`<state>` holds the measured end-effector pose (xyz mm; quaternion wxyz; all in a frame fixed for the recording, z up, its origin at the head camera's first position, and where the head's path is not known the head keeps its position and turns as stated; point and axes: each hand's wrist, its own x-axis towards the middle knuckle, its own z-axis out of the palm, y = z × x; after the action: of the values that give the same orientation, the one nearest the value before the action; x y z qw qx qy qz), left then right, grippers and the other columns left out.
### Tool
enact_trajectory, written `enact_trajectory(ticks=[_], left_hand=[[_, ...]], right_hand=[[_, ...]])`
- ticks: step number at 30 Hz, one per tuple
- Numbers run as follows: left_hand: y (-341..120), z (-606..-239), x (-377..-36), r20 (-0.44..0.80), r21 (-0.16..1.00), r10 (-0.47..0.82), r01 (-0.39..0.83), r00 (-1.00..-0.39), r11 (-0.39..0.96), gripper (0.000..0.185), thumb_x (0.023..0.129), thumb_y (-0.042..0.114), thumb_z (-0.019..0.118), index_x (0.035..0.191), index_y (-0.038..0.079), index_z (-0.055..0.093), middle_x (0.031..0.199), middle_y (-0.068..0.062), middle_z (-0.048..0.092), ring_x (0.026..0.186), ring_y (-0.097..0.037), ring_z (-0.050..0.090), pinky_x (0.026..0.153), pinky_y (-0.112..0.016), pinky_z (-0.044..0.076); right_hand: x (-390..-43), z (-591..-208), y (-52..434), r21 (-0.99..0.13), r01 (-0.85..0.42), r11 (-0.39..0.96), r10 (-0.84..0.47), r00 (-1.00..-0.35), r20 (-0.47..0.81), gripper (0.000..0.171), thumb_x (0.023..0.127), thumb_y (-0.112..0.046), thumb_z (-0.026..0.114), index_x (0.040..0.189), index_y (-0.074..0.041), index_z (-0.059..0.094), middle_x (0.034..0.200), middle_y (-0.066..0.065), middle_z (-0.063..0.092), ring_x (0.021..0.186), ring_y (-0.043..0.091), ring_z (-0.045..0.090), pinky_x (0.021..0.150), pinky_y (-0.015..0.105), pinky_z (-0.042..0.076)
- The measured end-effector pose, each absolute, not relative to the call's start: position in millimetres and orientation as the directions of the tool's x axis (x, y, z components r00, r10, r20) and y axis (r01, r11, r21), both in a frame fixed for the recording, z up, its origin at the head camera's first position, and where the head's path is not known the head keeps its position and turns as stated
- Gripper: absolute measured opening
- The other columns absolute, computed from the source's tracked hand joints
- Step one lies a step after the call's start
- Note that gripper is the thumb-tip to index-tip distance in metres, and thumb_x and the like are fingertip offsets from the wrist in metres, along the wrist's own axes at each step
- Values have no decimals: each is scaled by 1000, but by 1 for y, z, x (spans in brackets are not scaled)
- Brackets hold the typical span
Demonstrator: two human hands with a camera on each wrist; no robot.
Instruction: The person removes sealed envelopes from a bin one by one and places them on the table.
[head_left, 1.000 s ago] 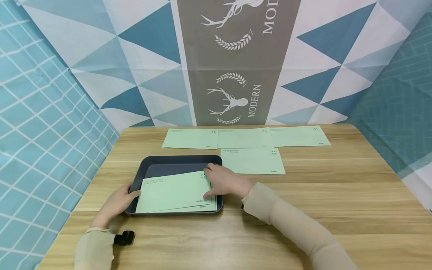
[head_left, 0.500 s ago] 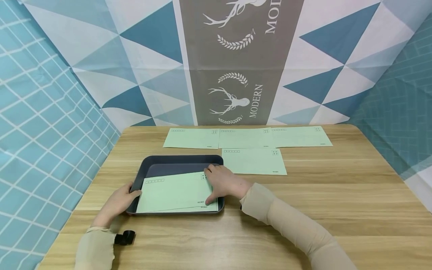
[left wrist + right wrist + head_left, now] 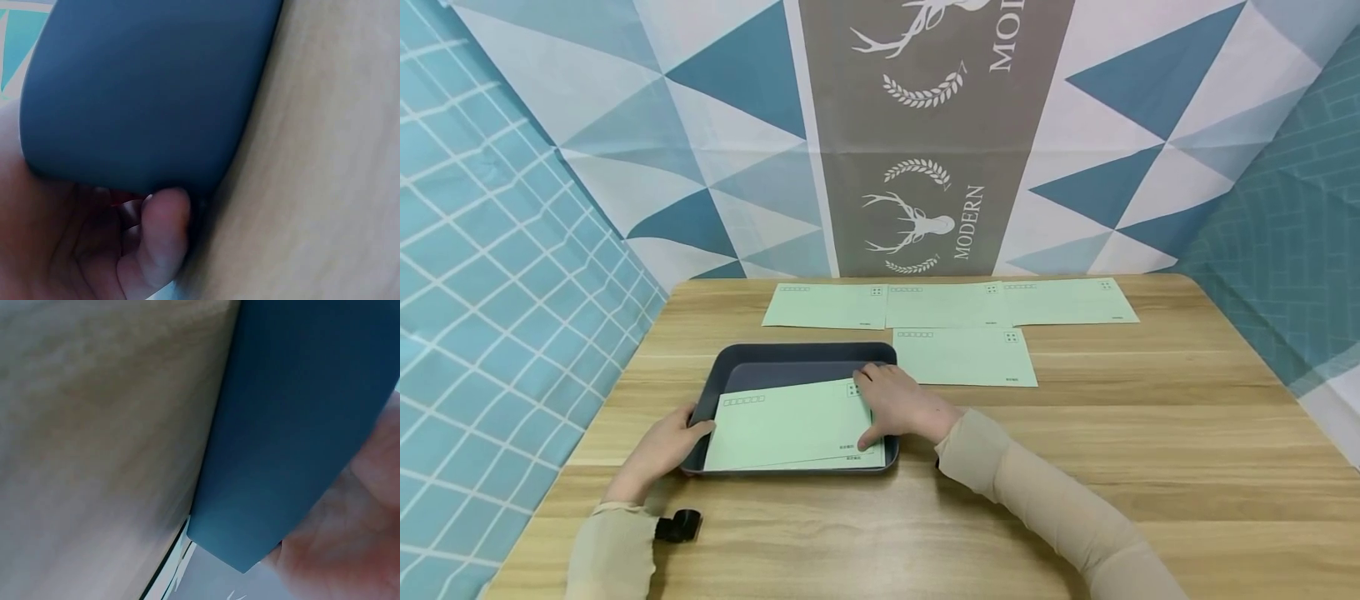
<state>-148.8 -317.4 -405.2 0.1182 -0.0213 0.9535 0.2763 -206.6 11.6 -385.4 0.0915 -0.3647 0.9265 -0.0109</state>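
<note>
Judging by its look, the thin pale-green paper envelope [image 3: 790, 421] lying askew in the dark grey plastic tray [image 3: 805, 358], near the wooden table's [image 3: 1150, 433] left front corner, is light, floppy and slick; I'd pinch an edge. My right hand [image 3: 898, 408] presses its right edge, fingers spread, thumb low. My left hand [image 3: 658, 450] grips the tray's left rim.

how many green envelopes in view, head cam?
6. Three lie in a row at the table's far edge: left, middle, right. One sits just in front of them. Two are stacked in the dark tray: top, lower edge. More could hide beneath.
</note>
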Motion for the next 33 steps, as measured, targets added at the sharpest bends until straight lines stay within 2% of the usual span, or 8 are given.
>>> enact_trajectory(ticks=[5,11,17,20,23,33], left_hand=[[-316,-406,-150,-231,513,22,-102,-973,853,58,96,35,37,129,-13,36,124,-36,44,111,-48,45,88,-55,39],[-316,-405,-150,-239,523,20,-111,-971,845,59,96,36,38,129,-12,36,123,-35,45,108,-45,48,86,-53,41],[-317,-406,-150,-233,514,18,-108,-972,851,57,96,35,38,128,-12,37,122,-35,46,109,-47,47,87,-54,40],[-317,-406,-150,-232,510,19,-105,-973,854,58,95,35,38,128,-13,37,123,-36,44,111,-49,44,89,-56,38],[-316,-406,-150,-235,507,23,-102,-972,856,61,95,35,38,129,-15,34,126,-38,41,114,-51,42,90,-57,37],[-316,-405,-149,-237,500,27,-97,-971,860,65,95,35,37,131,-18,29,130,-40,35,117,-53,35,93,-59,34]], right_hand=[[-207,-387,14,-128,-665,736,-677,-726,-119,104,63,-60,71,139,-1,32,136,14,41,125,27,40,104,39,32],[-208,-388,15,-157,-657,737,-672,-737,-71,98,65,-52,75,139,-1,34,130,13,46,119,25,46,100,37,37],[-208,-389,15,-192,-649,736,-666,-745,-34,90,67,-42,78,136,-1,38,121,12,48,98,20,52,88,30,45],[-207,-388,16,-218,-643,734,-663,-749,-20,88,67,-37,79,136,-1,38,116,10,46,85,16,50,78,25,46],[-207,-388,17,-238,-642,729,-662,-750,-5,86,67,-34,80,135,-1,39,112,10,45,78,14,46,73,24,45],[-206,-387,18,-273,-640,718,-661,-750,20,80,67,-31,81,131,-3,41,111,9,43,79,14,46,77,25,45]])
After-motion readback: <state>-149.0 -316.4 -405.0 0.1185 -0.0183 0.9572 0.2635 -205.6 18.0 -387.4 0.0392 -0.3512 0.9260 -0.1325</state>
